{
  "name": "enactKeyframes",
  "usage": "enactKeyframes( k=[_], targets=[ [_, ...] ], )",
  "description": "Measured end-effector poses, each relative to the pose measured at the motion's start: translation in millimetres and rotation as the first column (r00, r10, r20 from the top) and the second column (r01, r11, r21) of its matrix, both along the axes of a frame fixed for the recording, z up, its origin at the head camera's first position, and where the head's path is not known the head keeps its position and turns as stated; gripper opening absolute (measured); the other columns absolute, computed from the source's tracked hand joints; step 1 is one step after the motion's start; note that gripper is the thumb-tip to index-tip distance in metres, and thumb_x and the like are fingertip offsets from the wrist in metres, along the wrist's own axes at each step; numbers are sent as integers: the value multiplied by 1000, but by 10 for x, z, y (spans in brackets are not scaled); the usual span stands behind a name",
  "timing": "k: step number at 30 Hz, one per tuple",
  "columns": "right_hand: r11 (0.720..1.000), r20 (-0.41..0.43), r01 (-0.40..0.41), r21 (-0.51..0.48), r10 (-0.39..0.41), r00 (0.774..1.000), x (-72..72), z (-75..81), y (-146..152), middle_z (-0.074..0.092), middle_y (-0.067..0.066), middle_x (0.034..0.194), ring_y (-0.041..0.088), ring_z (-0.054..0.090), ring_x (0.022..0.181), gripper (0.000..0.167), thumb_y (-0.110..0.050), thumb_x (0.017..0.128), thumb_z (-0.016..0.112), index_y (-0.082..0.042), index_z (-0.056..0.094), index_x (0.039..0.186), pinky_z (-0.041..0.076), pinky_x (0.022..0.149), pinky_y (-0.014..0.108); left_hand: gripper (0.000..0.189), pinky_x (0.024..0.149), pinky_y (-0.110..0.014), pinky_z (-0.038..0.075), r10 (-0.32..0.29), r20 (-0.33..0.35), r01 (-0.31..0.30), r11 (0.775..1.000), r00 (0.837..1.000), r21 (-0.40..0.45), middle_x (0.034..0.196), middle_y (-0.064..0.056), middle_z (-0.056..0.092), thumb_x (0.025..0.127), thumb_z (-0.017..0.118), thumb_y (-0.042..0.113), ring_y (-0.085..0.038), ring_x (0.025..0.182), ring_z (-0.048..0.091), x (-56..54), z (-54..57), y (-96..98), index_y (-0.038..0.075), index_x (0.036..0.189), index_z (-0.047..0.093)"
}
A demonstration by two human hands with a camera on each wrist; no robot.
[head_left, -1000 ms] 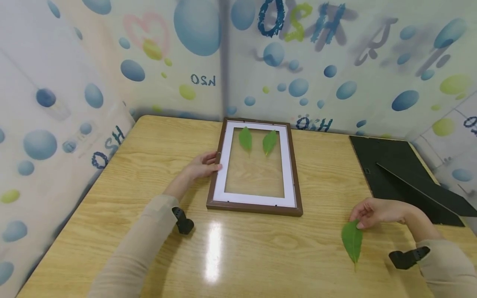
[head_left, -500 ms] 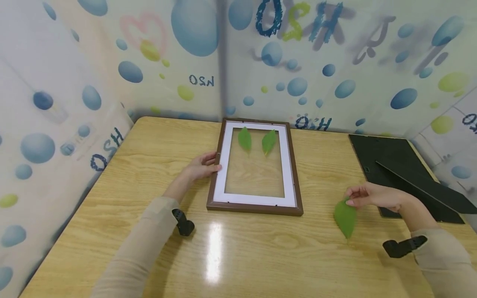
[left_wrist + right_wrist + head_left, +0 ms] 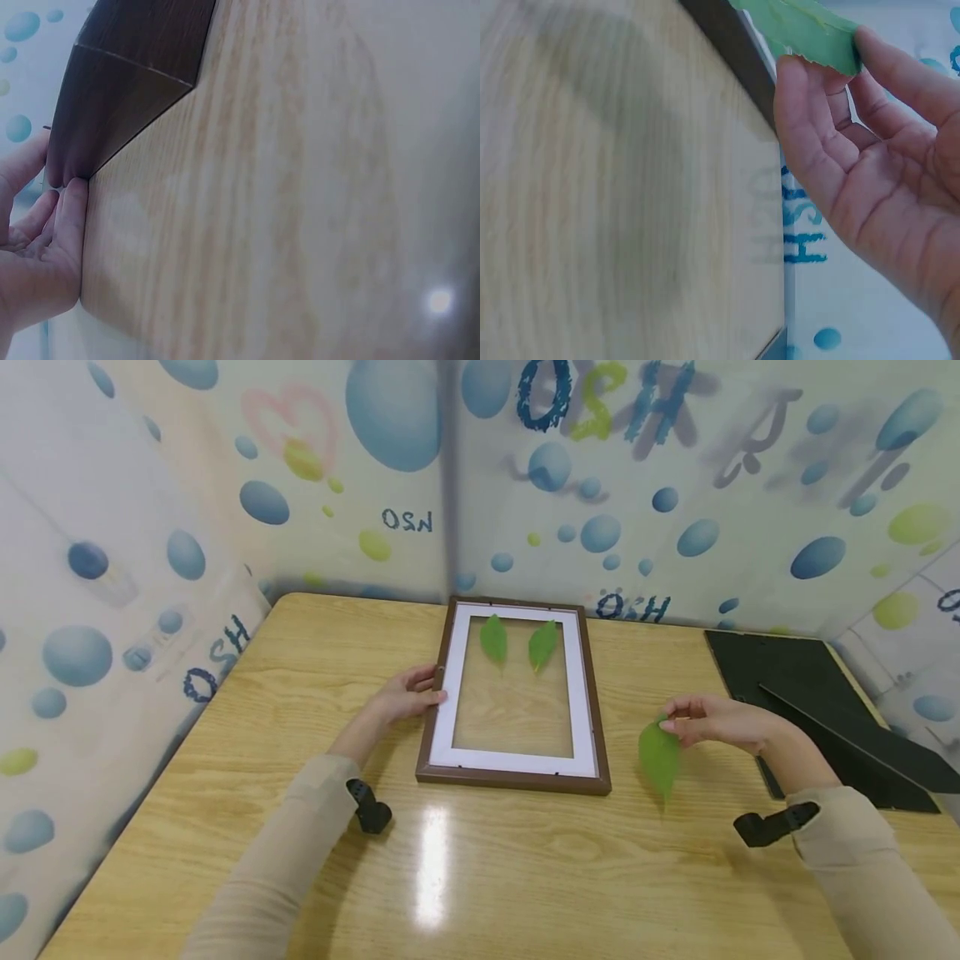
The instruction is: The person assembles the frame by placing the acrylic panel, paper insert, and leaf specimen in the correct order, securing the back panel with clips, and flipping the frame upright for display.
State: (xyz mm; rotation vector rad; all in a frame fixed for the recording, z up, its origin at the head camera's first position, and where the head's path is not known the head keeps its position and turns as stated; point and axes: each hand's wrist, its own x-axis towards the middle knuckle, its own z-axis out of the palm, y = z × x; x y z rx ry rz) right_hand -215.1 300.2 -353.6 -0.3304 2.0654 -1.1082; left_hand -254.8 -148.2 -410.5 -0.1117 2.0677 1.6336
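A brown picture frame (image 3: 513, 780) with a white mat (image 3: 517, 762) lies on the wooden table. Inside the mat's opening are two green leaves, the left leaf (image 3: 493, 641) and the right leaf (image 3: 542, 646), side by side near the far end. My left hand (image 3: 406, 695) holds the frame's left edge, thumb over the rim and fingers along the outer side (image 3: 71, 217). Right of the frame, my right hand (image 3: 712, 722) pinches another green leaf (image 3: 660, 760) by its upper end, and it hangs tip down above the table. In the right wrist view, thumb and fingers grip that leaf (image 3: 810, 34).
At the right of the table (image 3: 360, 893) lies a black backing board (image 3: 772, 660) with its stand flap (image 3: 855, 727) raised. A patterned wall covering (image 3: 510, 518) with blue bubbles borders the table behind and at the left.
My right hand has moved left and away from me, carrying the leaf from near the backing board toward the frame. My left hand and the frame have stayed in place.
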Motion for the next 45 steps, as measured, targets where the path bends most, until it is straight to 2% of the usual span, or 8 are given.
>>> enactKeyframes(
  k=[7, 11, 16, 24, 33, 41, 45],
  targets=[
    [997, -38, -34, -76, 32, 999, -153, 76, -192, 61, -6, 92, 10, 60, 85, 15, -20, 96, 47, -7, 52, 102, 52, 81, 38, 72, 110, -38, 31, -2, -20, 1, 1000, 1000, -26, 149, -11, 29, 86, 64, 20, -25, 137, 29, 0, 12, -18, 15, 145, 23],
    [994, -57, -35, -104, 30, 998, -239, 115, -353, 63, -8, 91, 8, 60, 86, 16, -21, 96, 47, -7, 51, 102, 52, 83, 37, 72, 110, -39, 31, -3, -23, 3, 1000, 1000, -30, 149, -11, 29, 86, 64, 20, -26, 136, 30, -2, 19, -21, 15, 145, 24],
    [992, -90, -13, -122, 2, 996, -339, 144, -571, 64, -9, 91, 7, 61, 86, 21, -21, 96, 47, -3, 50, 105, 52, 84, 38, 72, 110, -38, 31, -13, -28, 12, 1000, 1000, -22, 149, -11, 29, 86, 64, 21, -26, 137, 29, -19, -2, -24, 15, 145, 23],
    [989, -105, 66, -132, -80, 991, -485, 195, -929, 62, -8, 91, 6, 61, 85, 29, -20, 96, 46, 4, 47, 112, 51, 87, 38, 72, 110, -38, 32, 1, -30, -2, 1000, 1000, -18, 149, -11, 30, 85, 65, 20, -25, 136, 30, -27, -26, -13, 15, 145, 25],
    [989, -105, 86, -123, -99, 989, -580, 154, -1262, 58, 0, 98, 6, 59, 87, 32, -19, 96, 45, 5, 46, 117, 52, 88, 38, 71, 109, -39, 33, 7, -27, -7, 1000, 1000, -14, 149, -10, 30, 85, 65, 19, -25, 136, 31, -20, -25, 10, 14, 144, 26],
    [988, -93, 127, -89, -136, 986, -635, 73, -1452, 59, 4, 102, 6, 58, 86, 34, -18, 95, 47, 6, 47, 119, 50, 90, 41, 72, 109, -39, 32, 8, -35, -9, 1000, 999, -19, 148, -10, 31, 84, 66, 21, -25, 136, 31, -11, -40, 3, 15, 144, 26],
    [989, -76, 119, -87, -126, 989, -640, 21, -1525, 58, 11, 109, 6, 58, 86, 37, -16, 96, 45, 8, 44, 123, 48, 93, 43, 72, 109, -39, 32, 14, -23, -15, 999, 1000, -29, 148, -9, 31, 84, 66, 24, -25, 136, 31, 2, -42, 1, 17, 144, 27]
  ],
)
